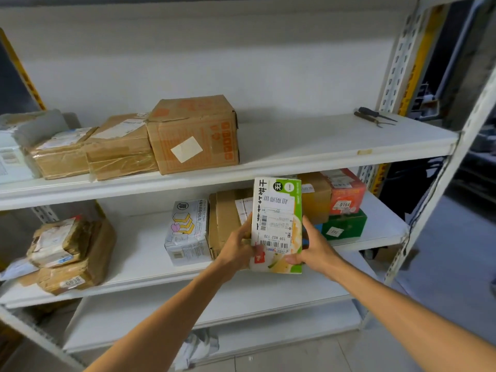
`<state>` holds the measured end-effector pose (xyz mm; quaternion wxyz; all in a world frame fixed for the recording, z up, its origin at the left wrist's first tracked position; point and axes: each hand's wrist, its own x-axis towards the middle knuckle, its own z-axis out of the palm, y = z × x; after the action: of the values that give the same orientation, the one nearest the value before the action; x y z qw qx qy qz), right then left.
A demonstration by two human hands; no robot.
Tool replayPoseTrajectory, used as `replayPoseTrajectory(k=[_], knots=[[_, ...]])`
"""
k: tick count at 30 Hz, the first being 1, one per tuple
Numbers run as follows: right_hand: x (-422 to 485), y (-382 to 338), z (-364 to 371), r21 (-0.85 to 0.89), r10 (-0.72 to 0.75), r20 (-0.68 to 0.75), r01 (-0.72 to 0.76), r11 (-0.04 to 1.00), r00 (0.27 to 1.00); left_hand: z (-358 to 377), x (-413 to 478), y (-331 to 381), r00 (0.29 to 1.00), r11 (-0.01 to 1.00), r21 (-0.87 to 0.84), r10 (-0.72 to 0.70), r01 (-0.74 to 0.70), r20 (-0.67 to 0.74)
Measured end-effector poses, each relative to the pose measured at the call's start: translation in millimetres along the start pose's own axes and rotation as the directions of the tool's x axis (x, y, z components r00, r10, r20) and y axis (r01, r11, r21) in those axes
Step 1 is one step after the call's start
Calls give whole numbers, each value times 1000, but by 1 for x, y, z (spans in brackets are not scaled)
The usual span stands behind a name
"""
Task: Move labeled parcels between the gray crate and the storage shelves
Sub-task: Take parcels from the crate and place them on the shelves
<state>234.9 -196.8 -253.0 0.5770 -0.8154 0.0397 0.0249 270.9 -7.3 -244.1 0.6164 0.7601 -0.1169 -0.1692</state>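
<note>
A tall white and green labeled box (pixel 277 210) is upright in front of the middle shelf (pixel 150 280). My left hand (pixel 240 244) grips its lower left edge. My right hand (pixel 312 245) grips its lower right edge, thumb on the front. Behind the box on that shelf stand a brown carton (pixel 224 221), a white printed parcel (pixel 188 232), a red box (pixel 346 191) and a green box (pixel 346 225). The gray crate is not in view.
The upper shelf (pixel 308 149) carries three brown cartons (pixel 193 132) at the left and two hand tools (pixel 374 116) at the far right. Taped parcels (pixel 69 253) are stacked at the middle shelf's left. A white bag (pixel 197 347) lies on the floor shelf.
</note>
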Motion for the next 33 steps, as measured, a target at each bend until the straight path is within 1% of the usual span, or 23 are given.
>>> replayPoseTrajectory(k=[5,7,8,12,14,15,17,19,21,23,26,29,31,33], knots=[[-35,27,-22,26,58,-173,-54,998,983,33,16,-9,985,998,47,37,-45,171],[-57,39,-36,44,91,-273,-82,996,958,57,27,-10,957,993,78,61,-86,283],[-66,42,-40,51,103,-306,-92,994,946,66,29,-9,947,990,88,78,-110,311],[-125,75,-66,116,177,-510,-137,984,842,136,31,-10,856,978,80,128,-193,501],[-164,98,-78,134,214,-582,-167,977,784,180,25,-16,801,978,72,118,-197,587],[-188,108,-83,150,233,-618,-178,972,751,202,17,-18,762,979,72,102,-191,640],[-240,126,-90,196,279,-698,-199,960,659,250,-3,-24,664,977,77,78,-200,744],[-295,138,-93,260,342,-759,-223,939,554,296,-31,-28,548,975,67,63,-213,834],[-349,146,-94,292,370,-812,-235,927,451,341,-63,-27,422,967,76,36,-244,906],[-402,156,-92,339,400,-858,-229,912,322,383,-96,-21,294,956,94,-9,-277,956],[-475,159,-85,395,419,-900,-182,901,120,450,-151,-10,129,938,59,-15,-342,991],[-540,156,-75,422,412,-905,-106,900,-104,506,-213,0,-98,925,-28,-11,-380,995],[-578,155,-67,442,425,-885,-57,895,-193,536,-253,2,-215,917,-54,-36,-396,976],[-612,153,-56,458,435,-854,-16,889,-287,560,-292,2,-304,912,-76,-55,-403,951]])
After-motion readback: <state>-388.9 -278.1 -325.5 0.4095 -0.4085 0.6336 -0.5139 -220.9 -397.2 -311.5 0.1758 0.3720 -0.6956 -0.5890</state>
